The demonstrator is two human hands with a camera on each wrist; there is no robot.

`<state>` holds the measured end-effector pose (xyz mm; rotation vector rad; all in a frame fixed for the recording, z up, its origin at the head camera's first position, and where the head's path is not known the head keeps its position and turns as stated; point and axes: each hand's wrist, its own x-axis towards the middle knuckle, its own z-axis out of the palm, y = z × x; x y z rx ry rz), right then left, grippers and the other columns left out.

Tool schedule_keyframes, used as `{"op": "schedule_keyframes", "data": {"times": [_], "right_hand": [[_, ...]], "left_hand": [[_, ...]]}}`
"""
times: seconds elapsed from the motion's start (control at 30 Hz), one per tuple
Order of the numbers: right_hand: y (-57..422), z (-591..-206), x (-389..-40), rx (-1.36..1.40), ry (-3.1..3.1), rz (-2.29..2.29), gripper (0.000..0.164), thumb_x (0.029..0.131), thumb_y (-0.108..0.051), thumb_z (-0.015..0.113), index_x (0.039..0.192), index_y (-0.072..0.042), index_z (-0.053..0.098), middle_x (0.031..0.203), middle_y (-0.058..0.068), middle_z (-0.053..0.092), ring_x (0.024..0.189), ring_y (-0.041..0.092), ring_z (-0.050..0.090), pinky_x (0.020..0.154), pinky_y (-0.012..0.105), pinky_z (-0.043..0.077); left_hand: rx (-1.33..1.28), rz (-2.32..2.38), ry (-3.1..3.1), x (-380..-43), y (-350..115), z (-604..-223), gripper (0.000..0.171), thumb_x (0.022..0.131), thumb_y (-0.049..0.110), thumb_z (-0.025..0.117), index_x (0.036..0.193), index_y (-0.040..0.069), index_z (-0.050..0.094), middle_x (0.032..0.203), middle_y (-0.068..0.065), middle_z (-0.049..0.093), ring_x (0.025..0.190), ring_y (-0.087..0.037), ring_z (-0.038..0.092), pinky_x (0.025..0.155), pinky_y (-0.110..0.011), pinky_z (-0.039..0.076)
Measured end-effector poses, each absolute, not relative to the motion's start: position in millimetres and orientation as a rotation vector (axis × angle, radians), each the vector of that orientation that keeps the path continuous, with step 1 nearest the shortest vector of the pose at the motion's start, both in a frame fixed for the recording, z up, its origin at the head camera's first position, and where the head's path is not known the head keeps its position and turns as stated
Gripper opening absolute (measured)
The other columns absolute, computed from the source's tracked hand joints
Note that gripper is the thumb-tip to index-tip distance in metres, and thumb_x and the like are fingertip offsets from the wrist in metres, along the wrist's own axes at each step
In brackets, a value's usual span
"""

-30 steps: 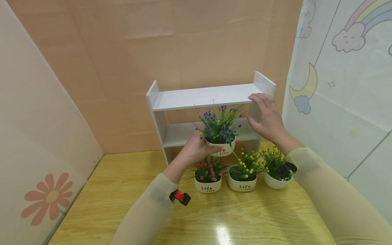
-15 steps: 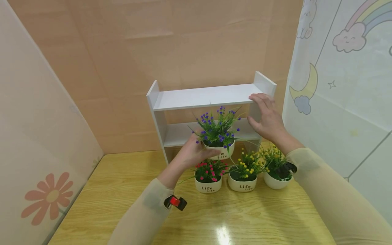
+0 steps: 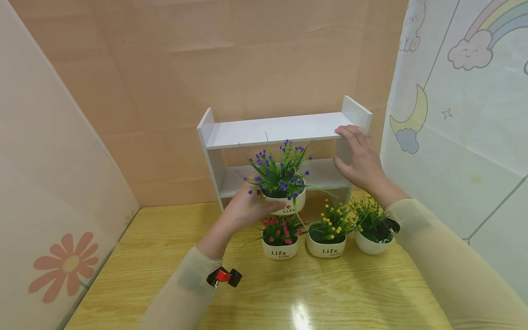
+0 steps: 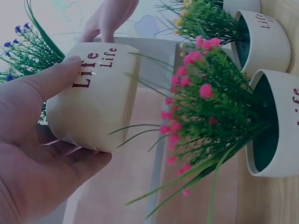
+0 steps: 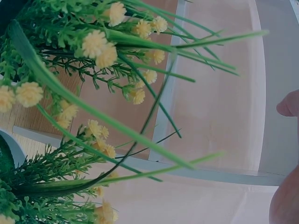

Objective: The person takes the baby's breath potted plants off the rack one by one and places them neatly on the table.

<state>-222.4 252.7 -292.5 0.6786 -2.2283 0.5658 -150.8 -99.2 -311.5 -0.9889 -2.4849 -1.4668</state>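
My left hand (image 3: 249, 206) holds a white pot with purple flowers (image 3: 284, 206) in the air before the white shelf (image 3: 276, 128). In the left wrist view, the thumb lies across the pot's "Life" lettering (image 4: 88, 70) and the fingers reach under it. Below it, a pot with pink flowers (image 3: 280, 250) stands on the table. My right hand (image 3: 360, 158) rests at the shelf's upper right corner, fingertips on the top board and thumb lower down. Only parts of that hand, such as the thumb (image 5: 289, 103), show in the right wrist view.
Two pots with yellow flowers, one in the middle (image 3: 326, 247) and one at the right (image 3: 371, 245), stand on the wooden table (image 3: 165, 256) before the shelf. A tan backdrop (image 3: 165, 91) hangs behind; a patterned panel (image 3: 462, 137) rises at the right.
My left hand has carried the purple-flowered pot leftward and slightly lower, above the pink-flowered one. My right hand has stayed at the shelf corner.
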Motion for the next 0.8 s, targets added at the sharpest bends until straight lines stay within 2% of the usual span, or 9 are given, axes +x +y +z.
{"op": "schedule_keyframes", "data": {"times": [0.17,0.4,0.53,0.7,0.8], "right_hand": [[252,-292,-224,0.685,-2.222,0.556,0.074,0.09,-0.001,0.081,0.157,-0.005,0.049,0.161,0.019,0.045,0.153,0.043,0.035,0.126,0.06,0.035],[252,-289,-224,0.68,-2.227,0.552,0.074,0.09,0.0,0.08,0.157,-0.005,0.048,0.16,0.019,0.045,0.153,0.043,0.035,0.126,0.059,0.035],[252,-289,-222,0.676,-2.235,0.555,0.074,0.09,0.0,0.08,0.157,-0.005,0.048,0.161,0.019,0.045,0.153,0.043,0.034,0.125,0.061,0.036],[251,-288,-222,0.679,-2.231,0.565,0.074,0.091,-0.001,0.081,0.157,-0.005,0.049,0.161,0.019,0.045,0.154,0.043,0.034,0.124,0.061,0.037],[251,-288,-223,0.689,-2.219,0.572,0.073,0.091,-0.001,0.08,0.156,-0.005,0.049,0.161,0.019,0.045,0.154,0.043,0.034,0.124,0.06,0.037]], "left_hand": [[-1.026,-1.488,-2.422,-147,-112,-307,0.07,0.093,0.021,0.093,0.152,0.038,0.059,0.15,0.014,0.06,0.142,-0.017,0.058,0.114,-0.054,0.051],[-1.073,-1.537,-2.36,-141,-129,-303,0.072,0.091,0.009,0.093,0.151,0.028,0.06,0.148,0.009,0.064,0.137,-0.018,0.062,0.113,-0.048,0.054],[-1.056,-1.577,-2.353,-137,-139,-303,0.074,0.09,0.002,0.092,0.152,0.027,0.059,0.149,0.009,0.062,0.138,-0.017,0.062,0.113,-0.046,0.054],[-0.978,-1.559,-2.39,-130,-156,-304,0.074,0.091,0.004,0.092,0.154,0.024,0.058,0.15,0.002,0.06,0.138,-0.024,0.063,0.11,-0.05,0.057],[-0.897,-1.52,-2.438,-125,-168,-305,0.082,0.093,0.011,0.092,0.161,0.029,0.05,0.156,0.004,0.056,0.146,-0.027,0.056,0.115,-0.057,0.051]]}}
